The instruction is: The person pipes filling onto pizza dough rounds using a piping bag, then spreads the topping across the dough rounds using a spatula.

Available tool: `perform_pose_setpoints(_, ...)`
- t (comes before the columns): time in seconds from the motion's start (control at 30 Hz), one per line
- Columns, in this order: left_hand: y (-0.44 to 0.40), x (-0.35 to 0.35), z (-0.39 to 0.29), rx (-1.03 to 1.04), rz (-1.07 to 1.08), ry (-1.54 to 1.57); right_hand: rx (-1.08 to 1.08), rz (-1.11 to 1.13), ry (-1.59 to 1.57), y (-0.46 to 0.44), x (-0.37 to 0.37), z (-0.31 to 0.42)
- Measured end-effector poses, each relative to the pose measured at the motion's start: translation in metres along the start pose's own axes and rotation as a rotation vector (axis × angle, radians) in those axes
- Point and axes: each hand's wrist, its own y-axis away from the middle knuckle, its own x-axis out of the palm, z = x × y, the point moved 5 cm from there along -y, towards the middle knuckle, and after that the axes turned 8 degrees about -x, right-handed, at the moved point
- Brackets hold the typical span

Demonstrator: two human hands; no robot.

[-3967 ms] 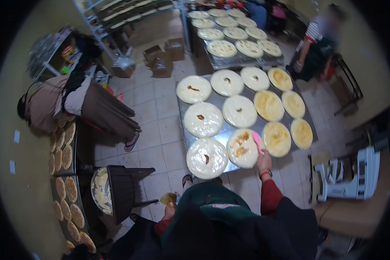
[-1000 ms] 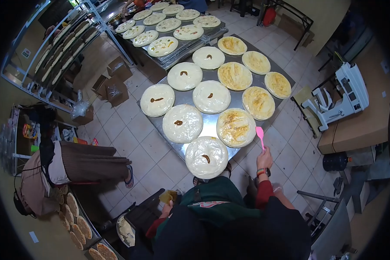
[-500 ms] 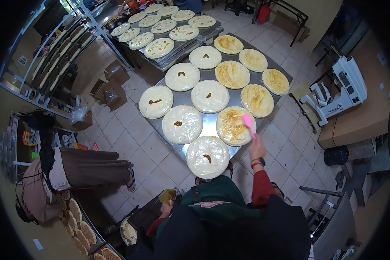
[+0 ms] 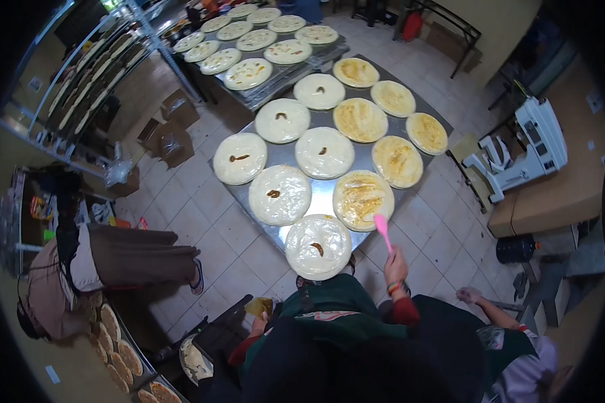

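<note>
My right hand (image 4: pixel 396 267) grips the handle of a pink spatula (image 4: pixel 382 227), its head over the front edge of a round flat dough (image 4: pixel 364 200) streaked with brown sauce. Low by my left side, my left hand (image 4: pixel 259 325) holds a yellowish translucent container (image 4: pixel 259 306); its contents are not clear. A glossy pale round dough (image 4: pixel 318 247) with a dab of brown paste lies nearest me on the metal table (image 4: pixel 324 195). Several other pale rounds with a dab sit on the left, and several sauce-streaked rounds on the right.
Behind is a second table (image 4: pixel 319 57) with several topped rounds. A rack (image 4: pixel 158 50) of trays stands back left. A person in a brown skirt (image 4: pixel 138 255) is at left; another person's hand (image 4: pixel 469 294) shows at right. A white machine (image 4: pixel 528 148) stands right, boxes (image 4: pixel 171 142) on the floor.
My right hand has drawn the pink spatula back toward me, to the dough's near edge. Another person has come into view at lower right. My left hand still holds the container.
</note>
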Motion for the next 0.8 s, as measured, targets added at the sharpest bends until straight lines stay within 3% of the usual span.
perform_pose_setpoints(0.03,0.008,-0.005,-0.004,-0.026,-0.001,0.026,0.019,0.062,-0.028,0.019,0.008,0.006)
perform_pose_setpoints(0.13,0.038,-0.016,-0.037,0.342,-0.128,0.177,-0.048,0.232,-0.193,0.044,0.019,0.034)
perform_pose_setpoints(0.17,0.072,-0.035,-0.057,0.286,-0.062,0.213,-0.139,0.168,-0.346,0.039,0.027,0.030)
perform_pose_setpoints(0.2,0.065,-0.030,-0.056,0.153,-0.051,0.115,-0.212,0.091,-0.285,0.028,0.029,0.027)
perform_pose_setpoints(0.23,0.064,-0.024,-0.053,0.126,-0.120,0.153,-0.141,0.108,-0.285,0.009,0.035,0.014)
perform_pose_setpoints(0.27,0.065,-0.024,-0.053,0.101,-0.188,0.182,-0.219,-0.010,-0.276,-0.015,0.053,-0.020)
perform_pose_setpoints(0.3,0.062,-0.022,-0.052,0.075,-0.138,0.188,-0.041,0.033,-0.258,-0.024,0.022,0.013)
perform_pose_setpoints(0.33,0.064,-0.025,-0.052,0.070,-0.073,0.185,-0.058,-0.028,-0.242,-0.040,0.026,-0.002)
perform_pose_setpoints(0.43,0.089,-0.038,-0.052,-0.124,-0.109,0.350,-0.151,0.040,-0.199,-0.066,0.050,-0.006)
perform_pose_setpoints(0.57,0.095,-0.031,-0.039,-0.150,-0.119,0.444,-0.186,0.296,-0.313,-0.023,0.087,0.011)
perform_pose_setpoints(0.67,0.069,0.000,-0.018,-0.166,-0.083,0.444,-0.446,0.194,-0.369,-0.011,0.057,0.046)
perform_pose_setpoints(0.73,0.070,0.005,-0.014,-0.171,-0.037,0.392,-0.291,-0.008,-0.271,-0.027,0.042,0.037)
perform_pose_setpoints(0.77,0.073,0.002,-0.007,-0.198,-0.006,0.355,-0.116,0.050,-0.465,-0.037,0.042,0.021)
perform_pose_setpoints(0.8,0.071,-0.001,0.002,-0.219,0.023,0.300,-0.028,-0.033,-0.426,-0.019,0.011,-0.023)
